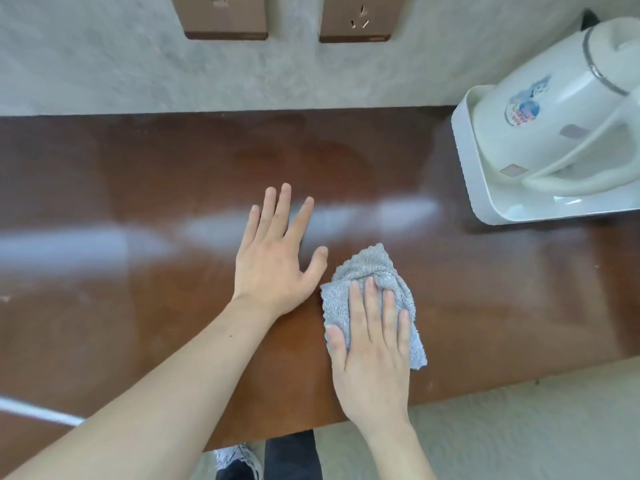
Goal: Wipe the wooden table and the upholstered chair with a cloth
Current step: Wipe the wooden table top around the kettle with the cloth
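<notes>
A glossy brown wooden table [138, 188] fills the middle of the head view. A small grey terry cloth [367, 268] lies crumpled on it near the front edge. My right hand [374, 355] presses flat on the cloth, fingers spread over it. Just left of the cloth, my left hand [277, 258] rests palm down on the bare wood, fingers apart, holding nothing. No upholstered chair is in view.
A white electric kettle [561, 109] stands in a white tray [467, 168] at the table's right back corner. Behind the table a grey wall carries two brown socket plates [356, 19]. A white cord [38, 412] crosses the table's left front. Grey carpet [519, 427] and my shoe [239, 459] show below.
</notes>
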The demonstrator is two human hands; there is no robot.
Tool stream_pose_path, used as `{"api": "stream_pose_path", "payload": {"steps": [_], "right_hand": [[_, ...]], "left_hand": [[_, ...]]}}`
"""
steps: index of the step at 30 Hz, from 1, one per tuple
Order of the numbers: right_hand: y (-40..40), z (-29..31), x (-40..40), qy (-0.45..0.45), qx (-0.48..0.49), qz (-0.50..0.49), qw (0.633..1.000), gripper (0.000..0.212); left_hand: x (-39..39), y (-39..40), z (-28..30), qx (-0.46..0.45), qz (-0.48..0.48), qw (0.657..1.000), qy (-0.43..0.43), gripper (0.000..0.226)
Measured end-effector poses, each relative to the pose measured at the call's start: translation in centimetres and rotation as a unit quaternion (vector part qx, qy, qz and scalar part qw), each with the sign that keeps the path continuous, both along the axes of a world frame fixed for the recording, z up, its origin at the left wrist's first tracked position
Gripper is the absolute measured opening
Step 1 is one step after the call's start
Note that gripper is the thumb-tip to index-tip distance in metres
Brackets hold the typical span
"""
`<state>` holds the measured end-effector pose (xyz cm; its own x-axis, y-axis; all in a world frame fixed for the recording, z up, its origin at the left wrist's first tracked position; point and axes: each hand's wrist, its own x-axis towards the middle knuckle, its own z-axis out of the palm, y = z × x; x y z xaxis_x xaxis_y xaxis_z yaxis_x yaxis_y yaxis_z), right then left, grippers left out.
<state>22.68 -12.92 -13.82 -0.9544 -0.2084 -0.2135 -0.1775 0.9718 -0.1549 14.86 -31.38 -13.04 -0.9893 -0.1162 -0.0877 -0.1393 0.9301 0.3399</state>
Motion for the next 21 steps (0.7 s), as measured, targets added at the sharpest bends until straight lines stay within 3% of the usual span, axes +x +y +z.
{"api": "stream_pose_path", "payload": {"steps": [4, 8, 13, 17, 21], "right_hand": [[0.1, -0.4, -8.4, 0.033, 0.006, -0.043, 0.999, 0.064], [-0.6, -1.0, -19.2, 0.059, 0.015, -0.067, 0.996, 0.063], [-3.0, -1.1, -28.0, 0.018, -0.017, -0.066, 0.998, 0.063], [-2.9, -0.7, -23.4, 0.033, -0.023, -0.039, 0.998, 0.064], [-1.4, 0.2, -9.7, 0.039, -0.019, -0.067, 0.997, 0.064]], "left_hand": [[-0.9, 1.1, -1.7, -0.101, 0.004, 0.995, -0.023, 0.079], [-1.0, 1.0, -2.1, -0.116, 0.001, 0.993, -0.010, 0.078], [-1.0, 1.1, -1.6, -0.118, -0.003, 0.993, -0.022, 0.078], [-1.2, 1.0, -1.2, -0.112, -0.005, 0.993, -0.030, 0.077], [-1.1, 0.9, -1.0, -0.100, -0.006, 0.994, -0.032, 0.074]]}}
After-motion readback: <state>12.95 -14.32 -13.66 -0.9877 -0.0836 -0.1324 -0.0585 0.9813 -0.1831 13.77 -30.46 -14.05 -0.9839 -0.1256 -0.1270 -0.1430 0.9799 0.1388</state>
